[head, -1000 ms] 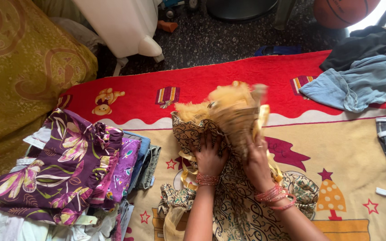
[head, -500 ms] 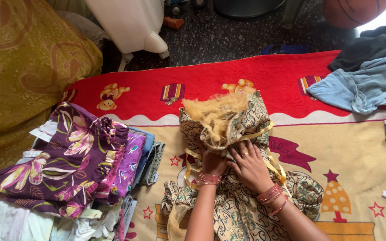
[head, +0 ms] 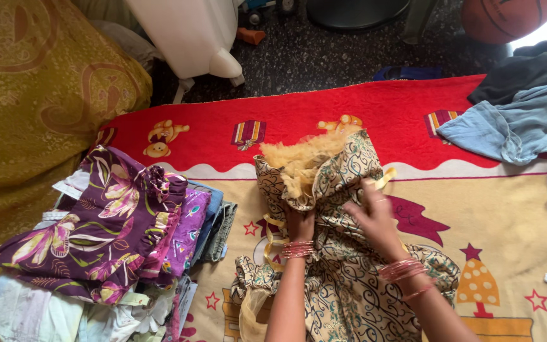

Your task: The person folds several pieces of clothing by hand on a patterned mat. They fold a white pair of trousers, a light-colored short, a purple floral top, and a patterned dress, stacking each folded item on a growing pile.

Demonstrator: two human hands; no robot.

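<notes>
My left hand (head: pixel 299 223) is closed on the beige scroll-printed cotton dress (head: pixel 343 272), bunched on the blanket below both hands. My right hand (head: pixel 375 215) lies loosely spread on its fold. It seems light, limp, best gripped at seams.

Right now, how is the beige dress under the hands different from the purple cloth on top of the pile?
The beige dress has a fine dark swirl pattern; the purple cloth has big pale flowers. The dress lies spread on the blanket with the left hand and right hand on it; the purple cloth sits folded on a pile, untouched. Both are patterned fabric.
</notes>
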